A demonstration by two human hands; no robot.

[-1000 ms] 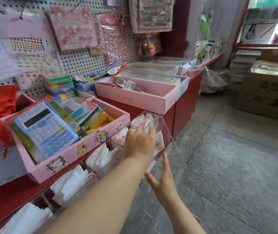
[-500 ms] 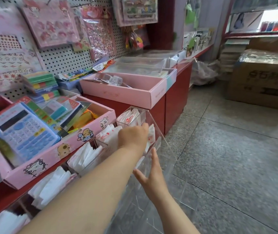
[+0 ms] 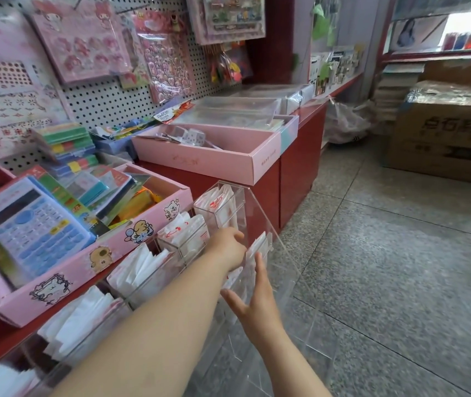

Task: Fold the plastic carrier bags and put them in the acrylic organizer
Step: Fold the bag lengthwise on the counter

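A clear acrylic organizer [image 3: 276, 224] hangs along the front of the red counter, and its compartments hold folded white plastic bags [image 3: 139, 267]. My left hand [image 3: 224, 245] reaches into a compartment near the far end. Its fingers curl down around a folded bag [image 3: 258, 247] that stands on edge there, and the fingertips are hidden. My right hand [image 3: 254, 296] lies just below, fingers straight, flat against the organizer's clear front panel. More folded bags with red print [image 3: 214, 207] fill the end compartment.
A pink cardboard box [image 3: 56, 285] holding a blue calculator [image 3: 28, 224] and stationery overhangs the organizer. A second pink box [image 3: 214, 161] sits further along the counter. The pegboard wall carries sticker packs. A large carton [image 3: 443, 133] stands on the stone floor at the right.
The view has shifted left and closer. My left hand has sunk a little deeper into the compartment; my right hand stays against the organizer's front.
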